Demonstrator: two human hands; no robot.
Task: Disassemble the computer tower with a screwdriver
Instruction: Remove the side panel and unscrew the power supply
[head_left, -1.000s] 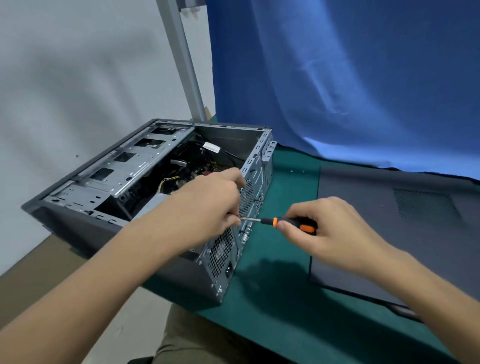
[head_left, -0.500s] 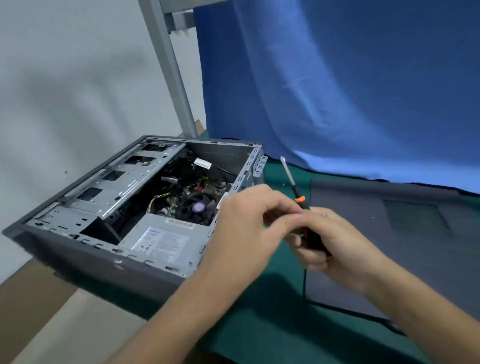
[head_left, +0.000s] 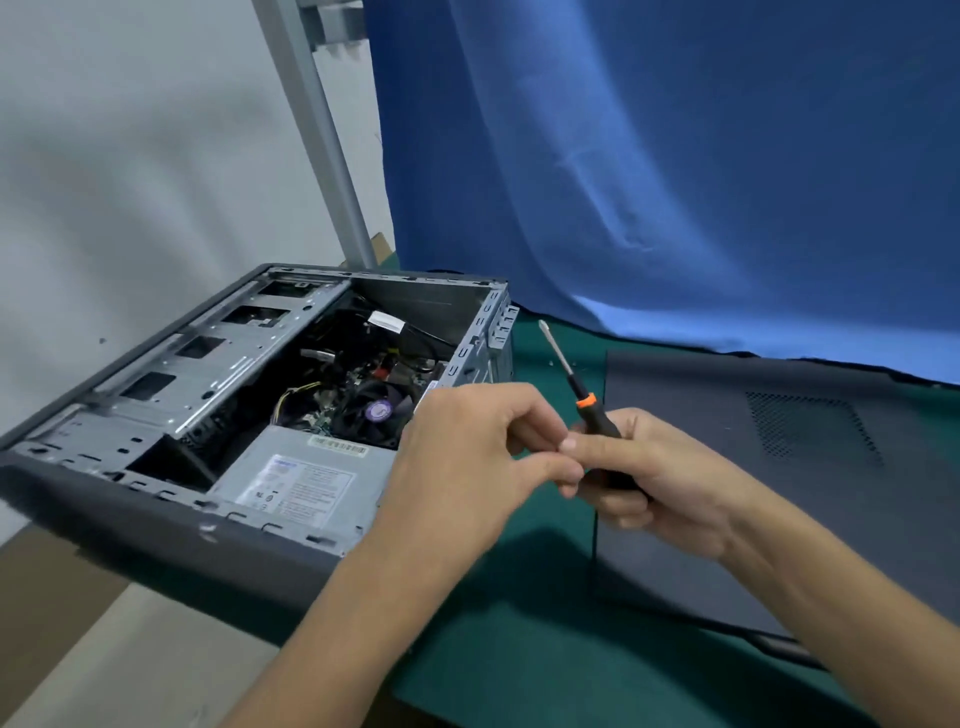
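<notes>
Green mat (head_left: 519, 649) on a table, blue cloth (head_left: 675, 182) hung behind, white wall (head_left: 130, 156) and a grey metal post (head_left: 317, 130) at the left. The computer tower (head_left: 156, 525) lay on its side at the left end of the mat, open face up. Its side panel (head_left: 779, 493) was already off and lay flat on the mat to the right, well apart from the case. Inside, the power supply (head_left: 296, 483), the fan (head_left: 379, 410), the cabling and the drive cage (head_left: 171, 384) all sat in place, so judged early: cover done, internals left. Which back screws were out could not be read. The screwdriver (head_left: 582, 395) was off the case, held up in front of it over the mat, shaft pointing up and away, tip touching nothing. The right hand (head_left: 665, 483) wrapped its fingers round the black handle below the orange collar, thumb stretched toward the other hand. The left hand (head_left: 467, 467) was just beside it, fingers curled, thumb and forefinger meeting the right thumb tip. It possibly pinched a loose screw; too small to tell. Both forearms came in from the bottom edge.
</notes>
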